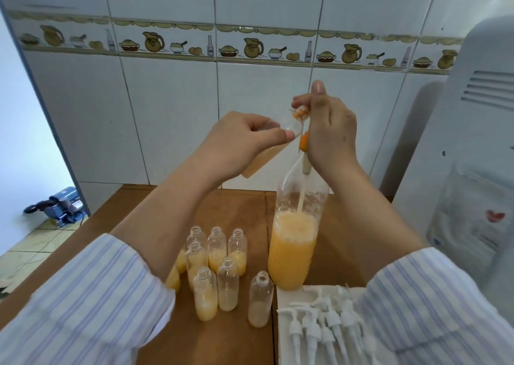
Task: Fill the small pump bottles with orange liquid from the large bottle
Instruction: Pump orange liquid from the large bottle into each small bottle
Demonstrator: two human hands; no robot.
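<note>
a small bottle (pixel 267 153) is held tilted above the surface (pixel 244 203), its long axis running from lower left up to upper right, with the open neck raised toward the right hand and the base pointing down toward the left forearm. pale orange liquid is seen in its lower part. it is gripped by the left hand (pixel 244 139), whose fingers and thumb are curled round its upper body. the right hand (pixel 328 131) is closed in a grip round an orange pump piece (pixel 303 142) at the bottle's neck, with a pale tube (pixel 301 189) hanging from it straight down into the large bottle (pixel 294 242).

the large bottle stands upright on the surface, just below the right hand, and is filled to about half with orange liquid. to its left a cluster of small open bottles (pixel 222 264) stands upright, each partly filled; some are partly hidden by the left sleeve (pixel 91 303). in front of the large bottle, white pump heads (pixel 319 325) are laid on a white cloth (pixel 289 298), partly covered by the right sleeve (pixel 434 303). a tiled wall (pixel 172 100) is seen behind, and a white appliance (pixel 472 131) at the right.
</note>
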